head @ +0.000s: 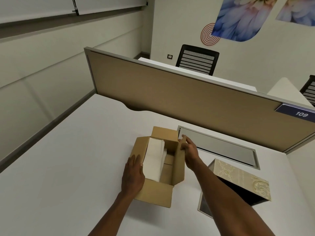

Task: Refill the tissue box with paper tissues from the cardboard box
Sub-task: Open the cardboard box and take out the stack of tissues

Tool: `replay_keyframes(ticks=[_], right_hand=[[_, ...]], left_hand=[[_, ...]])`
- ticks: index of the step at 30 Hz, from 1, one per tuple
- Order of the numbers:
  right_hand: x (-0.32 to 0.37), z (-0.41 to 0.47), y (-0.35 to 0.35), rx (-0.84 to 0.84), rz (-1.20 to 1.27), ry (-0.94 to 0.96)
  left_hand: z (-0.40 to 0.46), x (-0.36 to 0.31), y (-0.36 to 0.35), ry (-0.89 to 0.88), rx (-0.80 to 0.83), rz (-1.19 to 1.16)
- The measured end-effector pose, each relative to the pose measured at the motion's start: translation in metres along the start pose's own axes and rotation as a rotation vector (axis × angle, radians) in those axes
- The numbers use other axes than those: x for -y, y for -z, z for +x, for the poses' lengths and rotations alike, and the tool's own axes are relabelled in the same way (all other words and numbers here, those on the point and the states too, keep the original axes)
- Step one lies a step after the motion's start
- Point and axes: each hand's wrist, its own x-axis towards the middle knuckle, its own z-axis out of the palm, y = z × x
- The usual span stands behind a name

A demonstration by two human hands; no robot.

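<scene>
An open brown cardboard box (154, 193) stands on the white desk (68, 159). Inside it, against the left wall, a stack of white paper tissues (154, 160) stands on edge. My left hand (133, 176) lies flat on the box's left flap and wall, pressing it outward. My right hand (189, 149) grips the top of the raised right flap (179, 160). The cream, embossed tissue box (242, 176) lies to the right of the cardboard box, open with a dark inside, partly hidden behind my right forearm.
A tan partition (170, 96) with a "109" label (296, 112) closes off the desk's far side. A grey cable hatch (219, 147) sits flush in the desk behind the boxes. A flat grey panel (204, 205) lies under my right forearm. Black chairs (197, 60) stand beyond.
</scene>
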Motion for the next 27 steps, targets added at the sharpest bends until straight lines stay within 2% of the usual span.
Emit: replay_keyframes(ticks=[4, 6, 14, 18, 22, 27], right_hand=[[-0.017, -0.006, 0.023, -0.185, 0.072, -0.072], [-0.026, -0.008, 0.031, -0.251, 0.01, -0.096], [-0.045, -0.02, 0.025, -0.423, -0.666, 0.094], [-0.054, -0.023, 0.011, -0.39, -0.869, 0.118], [-0.064, -0.028, -0.005, -0.276, -0.858, 0.113], [-0.061, -0.037, -0.006, -0.297, -0.865, 0.143]], left_hand=[[-0.003, 0.005, -0.003, 0.02, -0.026, -0.132], [-0.003, 0.005, -0.006, 0.022, -0.024, -0.156], [-0.004, 0.004, -0.014, 0.031, -0.051, -0.242], [-0.003, 0.005, -0.014, 0.029, -0.052, -0.268], [-0.003, 0.004, -0.014, 0.01, -0.052, -0.269], [-0.005, 0.003, -0.013, 0.011, -0.064, -0.276]])
